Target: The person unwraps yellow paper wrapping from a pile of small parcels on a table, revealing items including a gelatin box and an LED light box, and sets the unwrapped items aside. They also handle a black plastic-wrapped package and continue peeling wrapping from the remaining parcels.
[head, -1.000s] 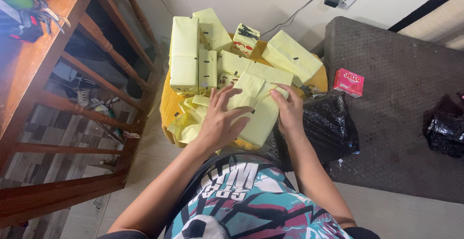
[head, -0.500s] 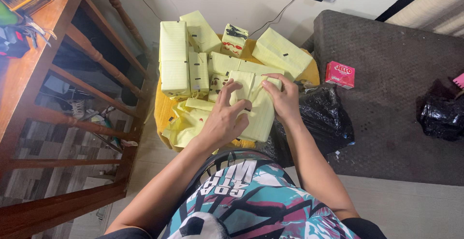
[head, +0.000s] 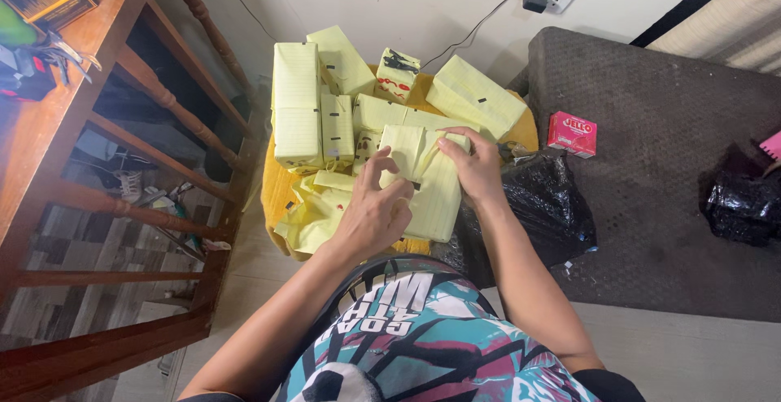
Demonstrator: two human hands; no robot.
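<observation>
Two bare hands press on one yellow paper-wrapped package (head: 427, 186) that lies on a heap of like parcels. Largest around them is the dark grey mat (head: 667, 166), right of the grip, and the wooden railing (head: 122, 166), left of it. Beyond the fingertips lie about six more wrapped yellow packages (head: 297, 105), some upright, some tilted. One black plastic bag (head: 545, 207) sits just right of the held package, a second black bag (head: 744, 207) well apart further right. One small red box (head: 572, 133) rests on the mat.

The package's long axis runs away from the person, tilted slightly right. The left hand (head: 374, 215) arches over its near left edge, fingers spread and curled, fingertips touching the paper. The right hand (head: 476, 166) lies flatter across the top right corner, fingers pinching a fold.
</observation>
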